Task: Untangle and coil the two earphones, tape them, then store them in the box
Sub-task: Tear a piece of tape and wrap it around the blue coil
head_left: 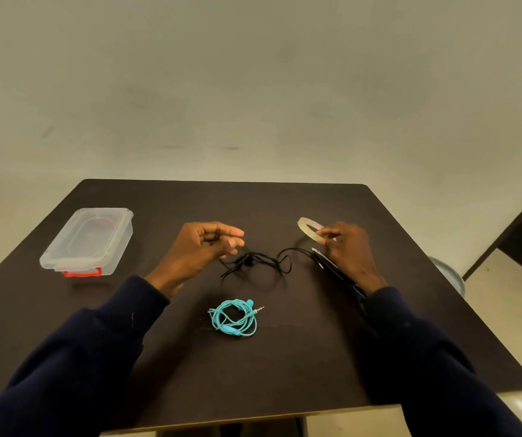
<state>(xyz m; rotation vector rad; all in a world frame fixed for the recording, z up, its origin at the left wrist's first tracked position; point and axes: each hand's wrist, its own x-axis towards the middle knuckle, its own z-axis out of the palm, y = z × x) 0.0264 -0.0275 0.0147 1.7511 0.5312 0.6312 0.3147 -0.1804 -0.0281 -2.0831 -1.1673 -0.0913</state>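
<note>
A dark brown table [284,367] carries everything. Well to the left of the left fingers sits the clear plastic box [117,247], lid on, its red latch [81,273] facing the person.

The left hand [204,244], in a navy sleeve, hovers above the table with its fingers [232,232] curled in towards the thumb and the tips close together. A strand of black cord runs up to just below them, but I cannot tell whether they actually pinch it.

The right hand [347,247] has its fingers bent. Its fingertips [325,232] pinch the near edge of the clear tape roll [305,228], which is tilted and lifted off the table, jutting out to the left of them.

A pair of black-handled scissors [332,268] lies under the right hand, blade tip just below the fingertips.

The black earphones [253,261] lie in a loose tangle on the table between the two sets of fingers, slightly nearer the person.

The turquoise earphones [234,316] lie coiled, nearer the person than either set of fingers and well apart from both, with the plug [258,309] sticking out to the right.
</note>
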